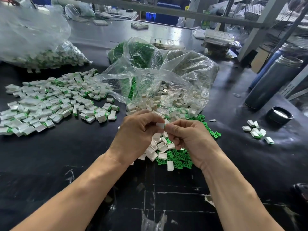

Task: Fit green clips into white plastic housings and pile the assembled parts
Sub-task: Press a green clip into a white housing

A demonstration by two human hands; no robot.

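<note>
While both hands meet above the table's near middle:
Table [66,155]: black, carries everything.
Finished pile [50,104]: spread toward the left edge, nearer the left hand.
Left hand [138,130]: fingers curled, pinching a white housing [160,125].
Right hand [188,135]: fingertips pinched at the housing's right end; a clip is barely visible there.
</note>
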